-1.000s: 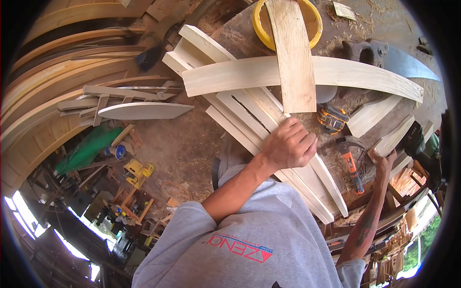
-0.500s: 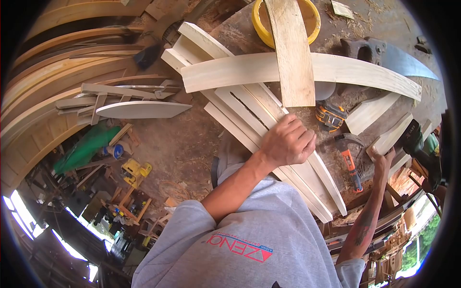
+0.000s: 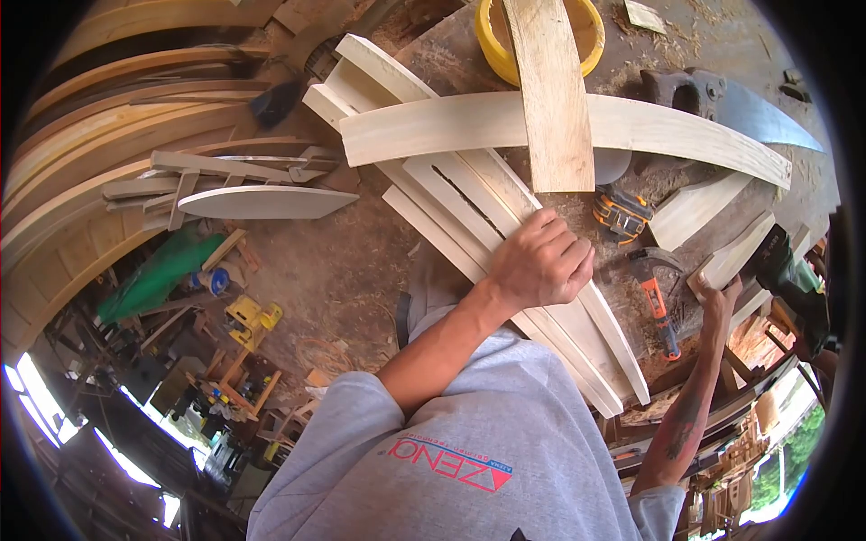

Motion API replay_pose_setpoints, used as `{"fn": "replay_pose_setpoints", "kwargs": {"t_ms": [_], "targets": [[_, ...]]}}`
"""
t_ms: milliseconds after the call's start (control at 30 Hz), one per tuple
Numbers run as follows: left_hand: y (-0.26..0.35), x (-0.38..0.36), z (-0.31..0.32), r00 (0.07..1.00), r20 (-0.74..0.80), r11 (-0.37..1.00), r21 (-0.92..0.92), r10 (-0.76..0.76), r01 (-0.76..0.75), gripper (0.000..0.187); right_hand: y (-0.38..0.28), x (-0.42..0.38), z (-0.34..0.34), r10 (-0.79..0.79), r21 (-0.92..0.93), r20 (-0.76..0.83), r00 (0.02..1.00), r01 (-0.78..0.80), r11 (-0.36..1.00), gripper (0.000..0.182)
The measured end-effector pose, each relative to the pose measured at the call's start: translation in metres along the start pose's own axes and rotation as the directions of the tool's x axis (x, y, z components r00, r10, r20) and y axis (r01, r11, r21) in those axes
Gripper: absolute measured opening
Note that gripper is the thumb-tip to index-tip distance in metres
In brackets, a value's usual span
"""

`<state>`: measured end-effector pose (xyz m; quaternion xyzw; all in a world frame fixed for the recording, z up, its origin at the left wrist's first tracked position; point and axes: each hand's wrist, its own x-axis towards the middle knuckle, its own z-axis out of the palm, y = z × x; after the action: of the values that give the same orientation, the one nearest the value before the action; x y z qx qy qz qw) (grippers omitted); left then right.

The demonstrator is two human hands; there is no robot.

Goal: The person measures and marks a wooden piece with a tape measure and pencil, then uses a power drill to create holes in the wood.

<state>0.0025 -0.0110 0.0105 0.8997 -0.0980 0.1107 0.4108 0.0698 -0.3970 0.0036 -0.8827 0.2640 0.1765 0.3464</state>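
Note:
My left hand [image 3: 543, 259] is closed around the edge of a long pale wooden frame [image 3: 465, 203] with a dark slot, which lies diagonally against the grey shirt. Across the frame's upper part lies a curved board [image 3: 667, 131], and a flat plank [image 3: 555, 117] crosses over that board. At the right, my right hand [image 3: 717, 296] grips the lower end of a short pale wooden piece [image 3: 744, 251]. Between the hands lies a hammer [image 3: 658, 307] with an orange and grey handle, and above it a black and orange battery pack [image 3: 622, 215].
A yellow round container [image 3: 494, 50] sits under the plank. A handsaw [image 3: 753, 108] lies at the upper right, near another wooden piece [image 3: 695, 212]. A dark green power tool [image 3: 794, 288] is at the far right. Stacked curved boards [image 3: 117, 153] and a yellow tool [image 3: 251, 322] are left.
The frame, curved board and plank appear slightly higher in the view, as do items at the left. Both hands keep their holds, with little visible movement.

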Motion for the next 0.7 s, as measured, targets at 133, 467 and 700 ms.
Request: {"fn": "replay_pose_setpoints", "kwargs": {"t_ms": [133,467,700], "targets": [[0.0,-0.001,0.001,1.0,-0.001,1.0,0.0,-0.012,0.012,0.014,0.002,0.003,0.0,0.012,0.031,0.017,1.0,-0.012,0.999,0.087],[-0.002,0.001,-0.002,0.999,0.033,1.0,0.005,0.021,-0.021,0.01,0.0,0.003,-0.001,0.036,0.034,0.01,0.999,-0.036,0.999,0.082],[0.001,0.001,0.0,0.994,0.067,0.995,0.039,0.085,-0.088,0.004,0.005,0.002,0.01,-0.013,-0.137,-0.182,0.983,-0.012,0.99,0.089]]}}
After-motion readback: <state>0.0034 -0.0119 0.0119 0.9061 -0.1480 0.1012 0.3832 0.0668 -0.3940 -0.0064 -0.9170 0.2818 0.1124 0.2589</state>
